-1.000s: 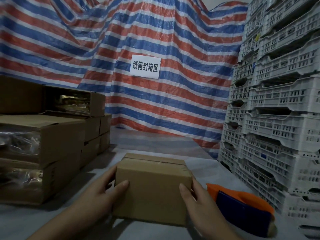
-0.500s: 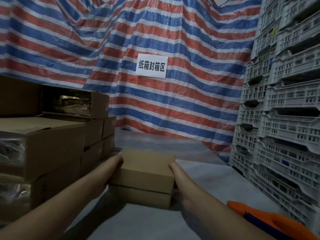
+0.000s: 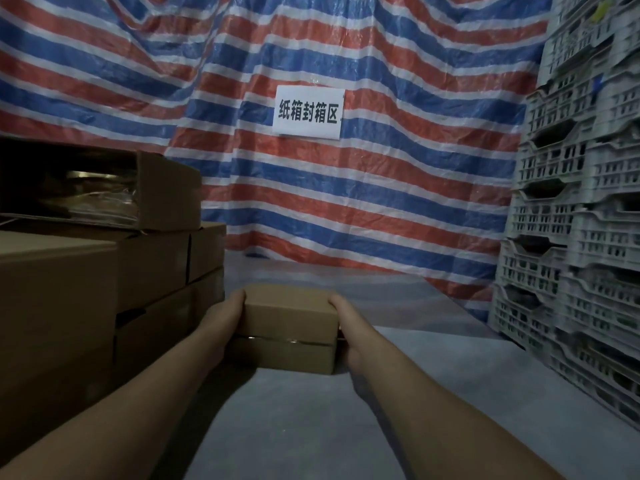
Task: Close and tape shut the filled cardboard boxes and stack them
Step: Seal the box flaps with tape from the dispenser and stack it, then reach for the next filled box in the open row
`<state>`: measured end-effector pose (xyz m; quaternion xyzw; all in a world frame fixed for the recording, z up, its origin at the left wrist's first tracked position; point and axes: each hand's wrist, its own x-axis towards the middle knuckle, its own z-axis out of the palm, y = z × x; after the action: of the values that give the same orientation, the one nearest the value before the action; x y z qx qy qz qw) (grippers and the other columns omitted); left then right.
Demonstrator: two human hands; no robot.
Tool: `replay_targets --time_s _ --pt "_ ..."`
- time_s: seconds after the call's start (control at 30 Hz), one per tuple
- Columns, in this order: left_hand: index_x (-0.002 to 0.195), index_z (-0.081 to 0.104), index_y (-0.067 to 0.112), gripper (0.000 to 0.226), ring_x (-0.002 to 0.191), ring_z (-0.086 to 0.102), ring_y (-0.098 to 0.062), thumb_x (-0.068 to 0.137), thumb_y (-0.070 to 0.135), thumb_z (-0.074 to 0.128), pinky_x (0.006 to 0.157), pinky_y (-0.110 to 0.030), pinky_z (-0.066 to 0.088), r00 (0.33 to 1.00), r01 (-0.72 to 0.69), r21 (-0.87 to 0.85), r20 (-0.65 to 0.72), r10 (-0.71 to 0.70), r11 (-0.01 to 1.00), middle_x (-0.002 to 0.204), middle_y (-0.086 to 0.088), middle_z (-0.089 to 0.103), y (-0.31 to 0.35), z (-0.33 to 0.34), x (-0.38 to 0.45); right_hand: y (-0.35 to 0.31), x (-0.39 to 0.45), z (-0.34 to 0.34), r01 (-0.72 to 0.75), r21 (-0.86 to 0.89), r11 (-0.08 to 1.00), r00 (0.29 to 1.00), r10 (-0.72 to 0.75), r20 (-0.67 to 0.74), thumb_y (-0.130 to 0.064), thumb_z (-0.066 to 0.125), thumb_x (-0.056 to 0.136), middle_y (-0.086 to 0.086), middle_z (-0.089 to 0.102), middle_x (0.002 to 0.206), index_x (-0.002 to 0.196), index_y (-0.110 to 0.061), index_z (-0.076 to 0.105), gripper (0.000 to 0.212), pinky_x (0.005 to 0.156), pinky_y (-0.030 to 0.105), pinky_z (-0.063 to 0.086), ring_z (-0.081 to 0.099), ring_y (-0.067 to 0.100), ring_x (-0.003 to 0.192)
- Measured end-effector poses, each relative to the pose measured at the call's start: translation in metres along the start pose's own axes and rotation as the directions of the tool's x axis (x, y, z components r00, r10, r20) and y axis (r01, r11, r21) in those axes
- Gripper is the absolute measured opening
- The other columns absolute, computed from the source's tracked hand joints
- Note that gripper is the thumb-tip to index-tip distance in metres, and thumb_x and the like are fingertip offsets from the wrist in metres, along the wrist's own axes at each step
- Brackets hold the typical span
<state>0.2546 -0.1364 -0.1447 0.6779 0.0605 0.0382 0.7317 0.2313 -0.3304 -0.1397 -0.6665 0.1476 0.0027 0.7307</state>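
A small closed cardboard box sits at arm's length on the grey table, with a shiny tape line along its near face. My left hand presses its left side and my right hand presses its right side, both arms stretched forward. The box rests just right of a stack of cardboard boxes along the left. The topmost box of that stack lies open on its side, showing plastic-wrapped contents.
White perforated plastic crates are piled high along the right. A red, white and blue striped tarp hangs behind with a white paper sign. The grey table surface stretches between my arms.
Both hands pushed the box away from me toward the back, beside the left stack. My view lifted, and the orange tape dispenser has dropped out of sight at the lower right.
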Motion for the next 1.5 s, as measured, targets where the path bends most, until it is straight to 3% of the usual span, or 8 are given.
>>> replay_targets --time_s 0.2,0.43,0.77,0.87,0.97,1.07,1.2,1.5 --pt "0.126 0.053 0.010 0.047 0.099 0.053 -0.030 0.099 0.048 0.043 0.092 -0.041 0.043 0.999 -0.030 0.024 -0.026 0.031 0.999 0.104 -0.012 0.056 -0.004 0.009 0.051 -0.006 0.042 0.005 0.039 0.007 0.999 0.999 -0.039 0.009 -0.059 0.063 0.083 0.012 0.074 0.108 0.117 -0.021 0.069 0.051 0.081 0.042 0.059 0.070 0.030 0.101" --pt "0.138 0.047 0.008 0.055 0.108 0.051 -0.033 0.101 0.048 0.039 0.099 -0.043 0.041 0.998 -0.042 0.071 -0.050 0.046 0.997 0.119 -0.016 0.053 -0.004 0.011 0.067 -0.011 0.056 0.007 0.014 -0.010 1.000 0.999 -0.013 0.038 -0.058 0.064 0.084 0.015 0.071 0.115 0.123 -0.019 0.065 0.055 0.094 0.051 0.055 0.068 0.033 0.106" --pt "0.145 0.038 0.001 0.065 0.127 0.044 -0.038 0.103 0.050 0.032 0.110 -0.043 0.035 0.987 0.018 0.116 -0.159 0.001 0.993 0.140 -0.024 0.046 0.004 0.013 0.072 -0.021 0.054 0.015 -0.023 -0.064 0.998 0.999 0.026 0.043 -0.058 0.066 0.084 0.017 0.069 0.112 0.120 -0.018 0.064 0.054 0.092 0.054 0.055 0.068 0.035 0.103" --pt "0.141 0.043 -0.002 0.071 0.123 0.047 -0.037 0.102 0.056 0.031 0.104 -0.040 0.035 0.977 0.031 0.112 -0.211 -0.006 0.993 0.135 -0.023 0.050 0.010 0.016 0.066 -0.026 0.047 0.017 -0.008 -0.054 0.999 1.000 0.007 -0.013 -0.055 0.070 0.084 0.016 0.071 0.105 0.110 -0.013 0.065 0.049 0.091 0.051 0.057 0.070 0.034 0.099" --pt "0.135 0.050 -0.001 0.067 0.116 0.052 -0.036 0.102 0.055 0.031 0.104 -0.042 0.038 0.963 0.030 0.159 -0.269 0.014 0.987 0.126 -0.021 0.055 0.013 0.017 0.051 -0.037 0.034 0.016 -0.022 -0.044 0.999 0.993 0.017 -0.115 -0.051 0.055 0.098 0.012 0.063 0.084 0.090 -0.007 0.056 0.044 0.067 0.032 0.052 0.062 0.025 0.076" --pt "0.130 0.051 0.001 0.048 0.113 0.056 -0.036 0.103 0.039 0.040 0.099 -0.042 0.045 0.920 -0.117 0.374 -0.308 0.243 0.920 0.126 -0.021 0.058 0.016 0.017 0.023 -0.046 0.017 0.013 0.004 -0.282 0.959 0.956 -0.087 -0.282 -0.045 0.039 0.106 0.009 0.045 0.077 0.094 -0.008 0.049 0.040 0.066 0.031 0.038 0.043 0.020 0.065" --pt "0.095 0.054 0.016 0.015 0.080 0.059 -0.016 0.101 0.027 0.045 0.079 -0.042 0.054 0.837 -0.402 0.537 -0.113 0.536 0.742 0.092 -0.006 0.060 0.021 0.017 -0.035 -0.043 -0.021 0.008 0.110 -0.564 0.819 0.920 -0.299 -0.254 -0.036 0.039 0.104 0.004 0.054 0.081 0.088 -0.016 0.054 0.030 0.061 0.031 0.039 0.050 0.016 0.070" --pt "0.062 0.054 0.020 0.044 0.053 0.051 -0.005 0.102 0.036 0.046 0.056 -0.033 0.041 0.793 -0.568 0.526 0.145 0.592 0.633 0.057 0.004 0.055 0.028 -0.014 -0.197 -0.020 -0.175 0.018 0.428 -0.647 0.631 0.809 -0.587 -0.037 -0.024 0.047 0.100 0.002 0.056 0.066 0.066 -0.016 0.054 0.036 0.051 0.027 0.038 0.053 0.014 0.059"
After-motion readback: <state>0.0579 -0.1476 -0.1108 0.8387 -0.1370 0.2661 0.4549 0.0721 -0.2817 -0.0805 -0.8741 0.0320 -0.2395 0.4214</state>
